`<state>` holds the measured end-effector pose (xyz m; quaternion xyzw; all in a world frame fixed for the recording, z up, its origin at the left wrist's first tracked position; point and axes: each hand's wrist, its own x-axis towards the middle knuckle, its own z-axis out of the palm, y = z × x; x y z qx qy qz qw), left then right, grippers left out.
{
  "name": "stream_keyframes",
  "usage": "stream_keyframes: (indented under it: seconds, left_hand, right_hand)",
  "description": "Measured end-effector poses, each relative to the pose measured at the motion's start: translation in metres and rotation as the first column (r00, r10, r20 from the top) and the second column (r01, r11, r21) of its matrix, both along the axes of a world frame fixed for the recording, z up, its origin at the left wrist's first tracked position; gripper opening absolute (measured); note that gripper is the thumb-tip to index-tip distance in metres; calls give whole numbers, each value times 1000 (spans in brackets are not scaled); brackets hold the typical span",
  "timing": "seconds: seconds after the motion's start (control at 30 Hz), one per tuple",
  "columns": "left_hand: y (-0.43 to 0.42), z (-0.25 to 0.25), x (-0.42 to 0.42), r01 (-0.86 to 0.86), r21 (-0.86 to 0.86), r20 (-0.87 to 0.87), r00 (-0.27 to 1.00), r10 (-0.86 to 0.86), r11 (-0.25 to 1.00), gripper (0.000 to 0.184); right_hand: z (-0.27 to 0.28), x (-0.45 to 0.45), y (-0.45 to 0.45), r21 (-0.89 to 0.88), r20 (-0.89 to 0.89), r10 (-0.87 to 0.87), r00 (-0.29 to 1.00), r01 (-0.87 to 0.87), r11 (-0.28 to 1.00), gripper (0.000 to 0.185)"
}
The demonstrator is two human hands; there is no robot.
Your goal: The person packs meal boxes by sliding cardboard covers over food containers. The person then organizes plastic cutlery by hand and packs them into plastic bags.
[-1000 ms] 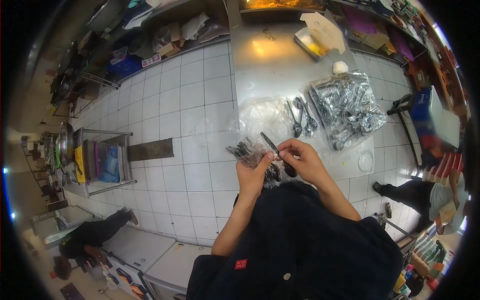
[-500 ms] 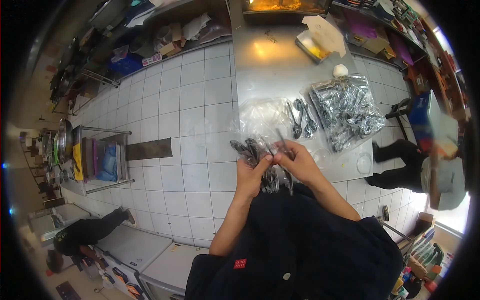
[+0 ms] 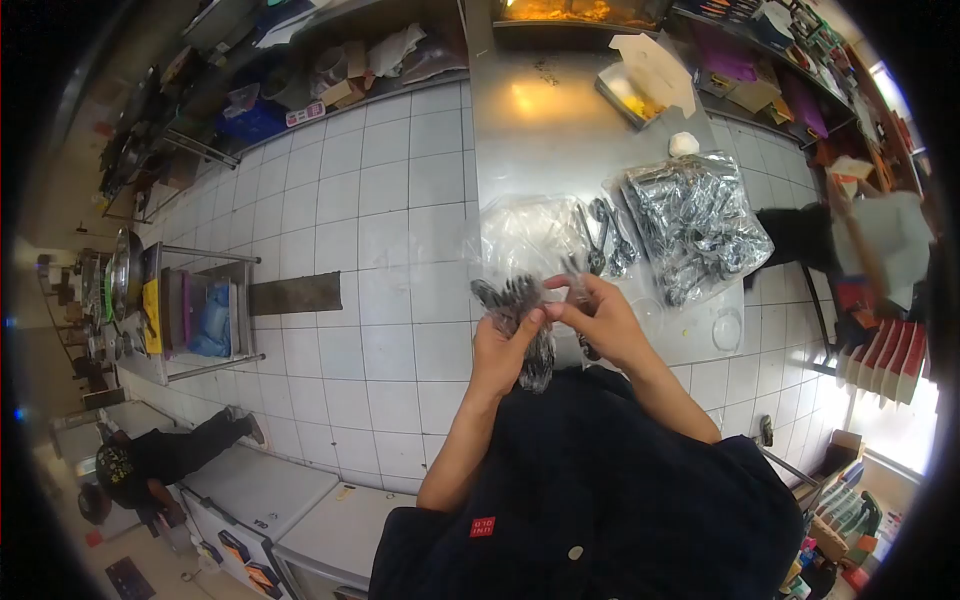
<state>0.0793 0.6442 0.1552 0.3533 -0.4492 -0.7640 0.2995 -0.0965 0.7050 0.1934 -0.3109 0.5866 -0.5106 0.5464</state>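
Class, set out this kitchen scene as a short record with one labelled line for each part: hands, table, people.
Left hand: the left hand grips a bundle of dark utensils in clear plastic
Right hand: the right hand is beside it, fingers on a wrapped utensil
Table: metal table
On table: large cutlery bag; wrapped spoons; open box with yellow contents
Other people: one in dark clothes, lower left; one blurred, right

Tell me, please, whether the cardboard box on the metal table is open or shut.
Open: the cardboard box has its lid swung back, and yellow contents show inside.
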Motion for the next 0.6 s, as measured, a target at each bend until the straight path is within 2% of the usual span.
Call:
stream_keyframes:
  seconds: [0.1, 0.2, 0.3, 0.4, 0.5, 0.6]
  left_hand:
    - [6, 5, -5, -90, -6, -24, 996, 90, 996, 24]
    - [5, 0, -4, -69, 49, -16, 997, 70, 996, 29]
    - [10, 14, -11, -108, -43, -41, 993, 107, 993, 22]
    - [8, 4, -3, 71, -137, 44, 997, -66, 988, 31]
    - [9, 0, -2, -81, 51, -63, 994, 84, 995, 28]
    - [5, 16, -7, -138, 172, -92, 984, 155, 975, 20]
  right_hand:
    - [0, 6, 0, -6, -8, -88, 996, 88, 996, 23]
    - [4, -1, -1, 135, 38, -57, 998, 51, 990, 20]
    - [-7, 9, -2, -31, 133, -155, 979, 160, 987, 17]
    - [-3, 7, 0, -45, 249, -142, 958, 158, 986, 17]
    - [-2, -9, 3, -3, 368, -126, 921, 137, 991, 18]
    - [7, -13, -2, -10, 288, -181, 941, 192, 981, 18]
